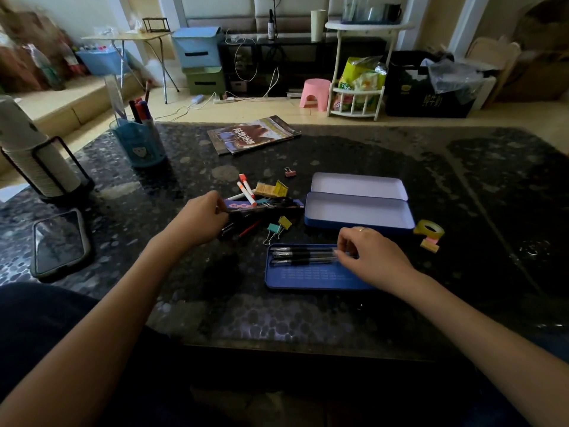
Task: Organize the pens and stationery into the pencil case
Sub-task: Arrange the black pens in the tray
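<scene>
Hands on pens, tray.

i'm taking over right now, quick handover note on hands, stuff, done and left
Left hand: reaching into the loose pile, fingers curled on something there; which item is unclear.
Right hand: fingertips on the black pens in the blue tray.
Open pencil case: nothing visible inside, behind the tray.
Done: three pens laid in the tray.
Left: markers, binder clips, tape roll, then the tray back in the case.
</scene>
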### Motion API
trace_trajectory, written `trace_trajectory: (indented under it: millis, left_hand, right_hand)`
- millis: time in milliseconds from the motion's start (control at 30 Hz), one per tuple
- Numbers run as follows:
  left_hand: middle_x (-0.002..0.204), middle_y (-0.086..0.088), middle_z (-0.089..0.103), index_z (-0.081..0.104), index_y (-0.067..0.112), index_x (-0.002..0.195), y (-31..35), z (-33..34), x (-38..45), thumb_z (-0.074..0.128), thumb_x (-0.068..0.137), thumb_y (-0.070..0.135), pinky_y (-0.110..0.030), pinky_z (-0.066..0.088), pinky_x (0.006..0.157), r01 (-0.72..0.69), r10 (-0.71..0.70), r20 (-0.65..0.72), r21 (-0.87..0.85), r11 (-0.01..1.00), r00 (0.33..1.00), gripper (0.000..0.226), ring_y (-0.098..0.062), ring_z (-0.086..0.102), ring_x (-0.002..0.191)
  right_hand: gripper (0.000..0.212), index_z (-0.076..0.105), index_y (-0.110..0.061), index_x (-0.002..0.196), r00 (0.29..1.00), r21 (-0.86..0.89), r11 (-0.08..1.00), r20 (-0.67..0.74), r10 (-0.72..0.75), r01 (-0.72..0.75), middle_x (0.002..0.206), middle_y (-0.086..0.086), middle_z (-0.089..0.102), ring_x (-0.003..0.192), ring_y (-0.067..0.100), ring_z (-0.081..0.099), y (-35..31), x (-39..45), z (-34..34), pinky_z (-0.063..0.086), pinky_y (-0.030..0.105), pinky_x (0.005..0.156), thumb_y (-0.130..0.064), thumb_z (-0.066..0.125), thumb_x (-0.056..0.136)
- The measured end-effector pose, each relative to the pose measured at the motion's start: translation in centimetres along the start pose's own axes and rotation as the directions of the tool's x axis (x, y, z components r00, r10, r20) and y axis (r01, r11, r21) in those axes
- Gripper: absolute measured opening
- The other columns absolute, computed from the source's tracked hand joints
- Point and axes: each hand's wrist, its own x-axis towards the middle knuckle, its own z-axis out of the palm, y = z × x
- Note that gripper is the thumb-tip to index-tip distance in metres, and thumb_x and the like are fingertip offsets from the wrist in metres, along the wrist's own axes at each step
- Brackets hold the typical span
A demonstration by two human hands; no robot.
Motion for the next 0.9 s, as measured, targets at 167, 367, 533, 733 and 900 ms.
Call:
trace_trajectory:
  millis: [167, 367, 533, 733, 900]
  left_hand:
    - [0.094, -0.01, 0.057, 0.06, 0.012, 0.095, 1.2, -0.3, -0.3, 0.043, 0.092, 0.018, -0.031, 0.041, 0.069, 0.052, -0.045, 0.036, -0.218, 0.975, 0.998, 0.018, -0.024, 0.052, 0.082]
    - [0.07, -0.004, 0.053, 0.061, 0.015, 0.073, 2.1, -1.3, -1.0, 0.038, 0.091, 0.012, -0.029, 0.035, 0.054, 0.05, -0.079, -0.057, -0.395, 0.917, 0.995, 0.029, -0.017, 0.046, 0.062]
    - [0.063, -0.002, 0.045, 0.06, 0.009, 0.09, 3.9, -0.1, -2.9, 0.035, 0.096, 0.009, -0.024, 0.033, 0.05, 0.133, 0.019, 0.253, -0.57, 0.811, 0.967, 0.026, -0.013, 0.039, 0.052]
    - [0.073, 0.002, 0.053, 0.062, 0.009, 0.102, 5.3, 3.1, -4.4, 0.041, 0.098, 0.009, -0.013, 0.042, 0.053, -0.047, 0.26, 0.301, -0.567, 0.823, 0.917, 0.022, -0.007, 0.048, 0.062]
    - [0.097, 0.006, 0.067, 0.063, 0.025, 0.097, 4.9, 5.5, -4.4, 0.056, 0.091, 0.014, -0.021, 0.05, 0.079, -0.254, 0.381, 0.206, -0.461, 0.85, 0.901, 0.015, -0.004, 0.062, 0.088]
  right_hand:
    - [0.006, 0.054, -0.026, 0.09, 1.0, 0.015, 1.0, -0.016, -0.02, 0.02, 0.087, -0.009, 0.054, 0.079, 0.007, 0.053, -0.1, -0.1, 0.1, 0.049, 0.027, 0.067, -0.031, 0.058, 0.091]
    - [0.016, 0.055, -0.028, 0.108, 0.995, 0.131, 0.988, -0.073, -0.068, 0.077, 0.102, -0.011, 0.054, 0.091, 0.006, 0.054, -0.2, -0.1, 0.0, 0.054, 0.031, 0.079, -0.026, 0.057, 0.093]
    - [0.035, 0.046, -0.029, 0.133, 0.982, 0.283, 0.943, -0.123, -0.144, 0.174, 0.117, -0.012, 0.046, 0.104, 0.007, 0.05, -1.0, -0.5, -0.1, 0.047, 0.028, 0.086, -0.02, 0.045, 0.099]
    - [0.019, 0.059, -0.023, 0.113, 0.982, 0.257, 0.949, -0.083, -0.169, 0.185, 0.103, -0.012, 0.049, 0.095, 0.005, 0.053, -0.6, -0.4, 0.2, 0.05, 0.031, 0.086, -0.018, 0.054, 0.096]
    - [0.014, 0.059, -0.026, 0.104, 0.986, 0.151, 0.975, -0.047, -0.159, 0.164, 0.1, -0.007, 0.054, 0.092, 0.01, 0.054, -0.3, -0.3, 0.5, 0.053, 0.037, 0.079, -0.02, 0.059, 0.092]
